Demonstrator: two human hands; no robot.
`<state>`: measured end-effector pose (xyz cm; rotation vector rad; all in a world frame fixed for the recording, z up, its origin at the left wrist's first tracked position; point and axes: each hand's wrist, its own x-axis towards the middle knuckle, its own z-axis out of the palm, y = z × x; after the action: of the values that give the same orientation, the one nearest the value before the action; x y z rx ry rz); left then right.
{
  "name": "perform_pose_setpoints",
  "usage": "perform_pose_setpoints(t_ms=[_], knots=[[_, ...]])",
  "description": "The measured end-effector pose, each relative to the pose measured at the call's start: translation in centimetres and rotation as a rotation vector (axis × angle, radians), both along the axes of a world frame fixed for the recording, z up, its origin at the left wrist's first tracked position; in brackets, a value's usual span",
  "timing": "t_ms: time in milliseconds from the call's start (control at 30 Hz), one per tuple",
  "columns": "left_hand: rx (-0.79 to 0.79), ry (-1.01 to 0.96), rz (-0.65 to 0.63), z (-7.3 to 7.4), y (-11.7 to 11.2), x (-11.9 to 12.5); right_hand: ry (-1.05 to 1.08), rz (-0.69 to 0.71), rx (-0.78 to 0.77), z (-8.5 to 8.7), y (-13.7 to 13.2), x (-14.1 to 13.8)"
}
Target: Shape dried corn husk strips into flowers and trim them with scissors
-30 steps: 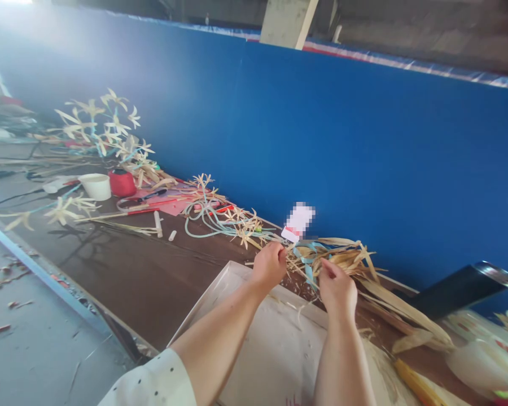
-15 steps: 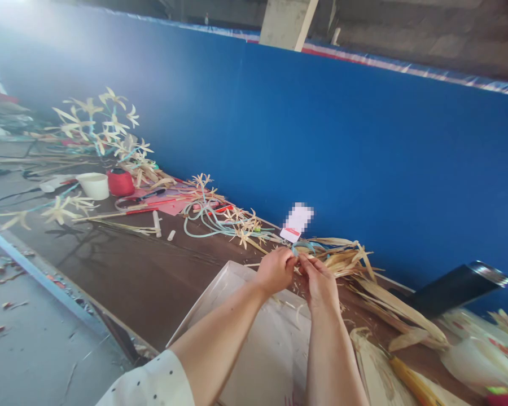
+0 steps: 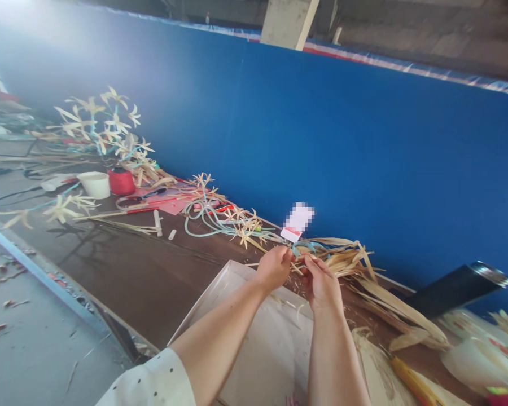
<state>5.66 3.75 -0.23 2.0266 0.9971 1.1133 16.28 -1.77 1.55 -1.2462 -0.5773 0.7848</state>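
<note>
Left hand (image 3: 275, 268) and right hand (image 3: 322, 282), fingers curled, work close together near the white tray (image 3: 265, 358); what they grip, I can't tell. Dried husks (image 3: 349, 260) lie just beyond the right, on the brown table (image 3: 127, 270).

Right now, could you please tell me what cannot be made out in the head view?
Head view: exactly what, if anything, the left hand and right hand hold; the hands themselves cover it.
Head view: the upper part of the white card; pixelation hides it.
Head view: the pink marks on the white tray; the bottom edge cuts them off.
Head view: details of the white container; blurred.
</note>
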Motion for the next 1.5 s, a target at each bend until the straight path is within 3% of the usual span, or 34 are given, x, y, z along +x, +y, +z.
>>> perform_pose_setpoints(t_ms=[167, 333, 533, 733, 1000, 1200, 1367, 1500], knots=[[-0.042, -0.086, 0.036, -0.17, 0.28, 0.06, -0.111, -0.091, -0.009, 0.05, 0.05, -0.17], [0.044, -0.198, 0.012, -0.16, 0.15, 0.09, -0.300, -0.154, -0.034, -0.26, 0.06, 0.20], [0.042, -0.192, -0.041, -0.08, -0.11, 0.11, -0.515, -0.167, -0.058, -0.37, -0.08, 0.59], [0.022, -0.130, -0.021, -0.33, 0.14, 0.27, -0.575, -0.091, -0.101, 0.19, -0.38, 0.20], [0.002, -0.146, -0.069, -0.20, 0.19, 0.26, -0.574, -0.127, -0.080, -0.36, -0.07, 0.42], [0.001, -0.117, -0.050, 0.00, 0.14, 0.11, -0.578, -0.075, -0.056, -0.05, -0.21, 0.13], [0.001, -0.133, -0.028, -0.12, 0.19, 0.07, -0.752, -0.219, -0.071, 0.25, -0.31, 0.14], [-0.067, -0.200, 0.133, 0.22, 0.58, -0.05, -0.794, -0.387, -0.054, 0.29, -0.28, 0.00]])
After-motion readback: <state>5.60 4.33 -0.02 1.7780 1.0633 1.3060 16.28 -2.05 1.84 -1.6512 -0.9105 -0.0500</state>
